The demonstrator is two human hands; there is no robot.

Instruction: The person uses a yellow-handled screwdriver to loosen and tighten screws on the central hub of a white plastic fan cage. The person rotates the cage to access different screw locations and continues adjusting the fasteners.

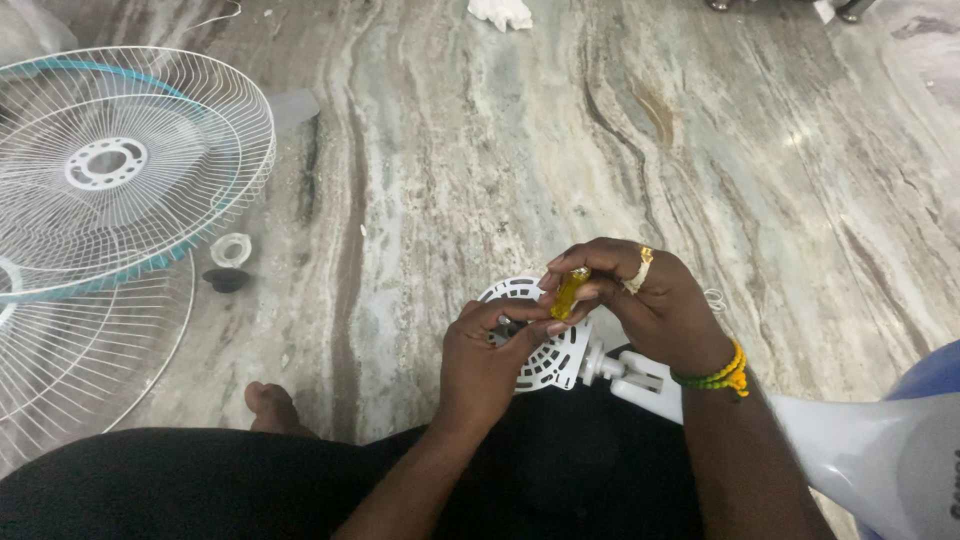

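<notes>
Right hand (655,300) fingers clamp yellow screwdriver handle (569,292); left hand (490,355) fingers grip white motor housing (545,365)

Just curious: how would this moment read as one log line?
right hand: grips yellow screwdriver handle | left hand: on white fan motor housing | fan guards: on floor

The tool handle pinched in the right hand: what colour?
Translucent yellow handle, gripped by the right hand; head view.

Soft even light, moderately bright. Glare patch on marble floor (800,140) up-right of right hand (650,300). Faint shadows under hands. Focus sharp centre; wide-angle bending toward edges, slight softness far left.
</notes>
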